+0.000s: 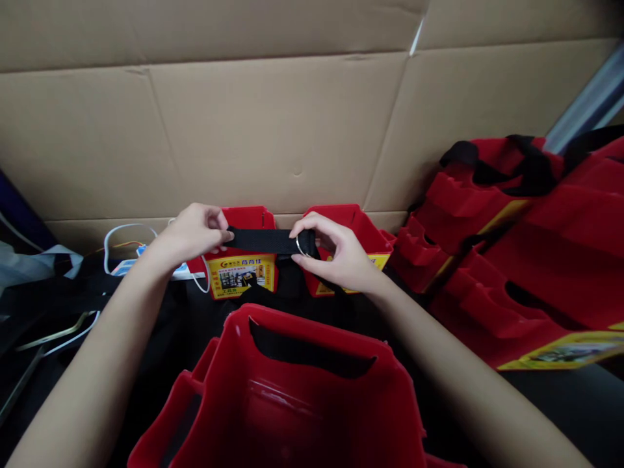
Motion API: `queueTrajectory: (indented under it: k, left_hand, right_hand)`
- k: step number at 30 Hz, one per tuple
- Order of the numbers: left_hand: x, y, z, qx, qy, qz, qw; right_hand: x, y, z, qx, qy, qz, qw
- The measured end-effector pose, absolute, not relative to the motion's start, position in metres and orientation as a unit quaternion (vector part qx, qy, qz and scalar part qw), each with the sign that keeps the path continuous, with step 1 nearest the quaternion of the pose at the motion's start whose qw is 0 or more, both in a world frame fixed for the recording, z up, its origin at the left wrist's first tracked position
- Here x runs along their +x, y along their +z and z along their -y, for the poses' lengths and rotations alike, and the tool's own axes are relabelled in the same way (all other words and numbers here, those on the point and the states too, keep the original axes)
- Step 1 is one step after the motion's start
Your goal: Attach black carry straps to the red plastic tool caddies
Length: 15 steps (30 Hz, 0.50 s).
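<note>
My left hand (197, 231) pinches the left end of a black webbing strap (260, 240), which stretches level between both hands. My right hand (336, 250) pinches the strap's other end at a small metal ring (303, 245). Behind the strap stand two red plastic bins: the left red bin (244, 270) carries a yellow label, the right red bin (358, 227) sits by my right hand. A larger red bin (312, 396) with a slot handle lies close in front of me, between my forearms.
A stack of red bins (511, 260) with black straps lies at the right. Brown cardboard (273, 136) walls off the back. White cables (121, 240) and dark fabric (53, 292) lie at the left on the dark surface.
</note>
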<state>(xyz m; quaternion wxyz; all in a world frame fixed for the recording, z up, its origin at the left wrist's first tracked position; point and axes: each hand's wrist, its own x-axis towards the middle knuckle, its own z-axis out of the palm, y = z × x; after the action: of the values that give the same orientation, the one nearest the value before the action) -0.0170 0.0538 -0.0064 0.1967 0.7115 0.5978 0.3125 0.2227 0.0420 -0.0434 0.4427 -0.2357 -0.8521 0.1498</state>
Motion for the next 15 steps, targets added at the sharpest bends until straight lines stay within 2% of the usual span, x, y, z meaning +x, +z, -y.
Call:
queueTrajectory:
  k: [2, 4, 6, 10, 15]
  left_hand:
    - [-0.016, -0.007, -0.053, 0.748, 0.263, -0.597, 0.123]
    - [-0.011, -0.007, -0.048, 0.790, 0.270, -0.546, 0.076]
    - [-0.002, -0.008, -0.041, 0.834, 0.305, -0.438, 0.138]
    - [0.014, -0.013, -0.035, 0.844, 0.258, -0.261, 0.391]
    - [0.018, -0.019, -0.042, 0.844, 0.228, -0.262, 0.409]
  right_hand:
    - [0.220, -0.044, -0.040, -0.231, 0.133, 0.870, 0.416]
    - [0.218, -0.043, -0.037, -0.218, 0.129, 0.886, 0.388]
    - [0.218, -0.039, -0.032, -0.204, 0.131, 0.894, 0.376]
    - [0.220, -0.029, -0.024, -0.174, 0.147, 0.899, 0.375]
    - [0.223, -0.022, -0.019, -0.166, 0.166, 0.904, 0.358]
